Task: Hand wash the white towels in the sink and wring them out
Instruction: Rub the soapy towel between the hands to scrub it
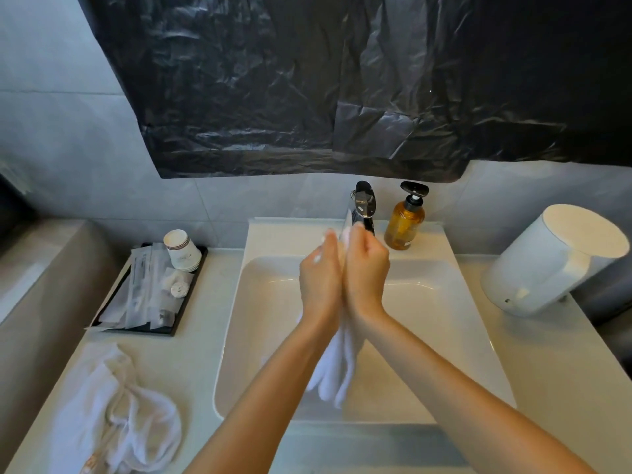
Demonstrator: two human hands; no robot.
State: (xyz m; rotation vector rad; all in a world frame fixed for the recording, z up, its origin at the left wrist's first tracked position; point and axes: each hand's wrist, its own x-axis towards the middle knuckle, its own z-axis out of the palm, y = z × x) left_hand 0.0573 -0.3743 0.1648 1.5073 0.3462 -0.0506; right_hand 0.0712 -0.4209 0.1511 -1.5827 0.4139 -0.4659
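While both hands are up over the sink (444, 336), a white towel (337, 367) is squeezed between them & hangs down into the bowl, just in front of the tap (364, 206). The right hand (367, 268) is a fist, fingers curled tight round the top of the towel. The left hand (319, 275) is pressed on the other side, but its fingers are blurry, so can't tell if they curl round the cloth or just push on it. Looks like rubbing or the start of a wring, prob. mid-wash.

What could go wrong:
- The hands are v. close to the tap & the soap bottle (405, 220). A big twist could bump a knuckle on the tap or knock the bottle over.
- If the left hand only pushes & does not grip, the wet towel may slip out & flop in the bowl.
- A hard wring held this high could splash water on the counter (191, 354), on the tray (195, 275) w/ paper cups (181, 249), & on the second towel (113, 405) lying at the left.

Can't tell if water is running.
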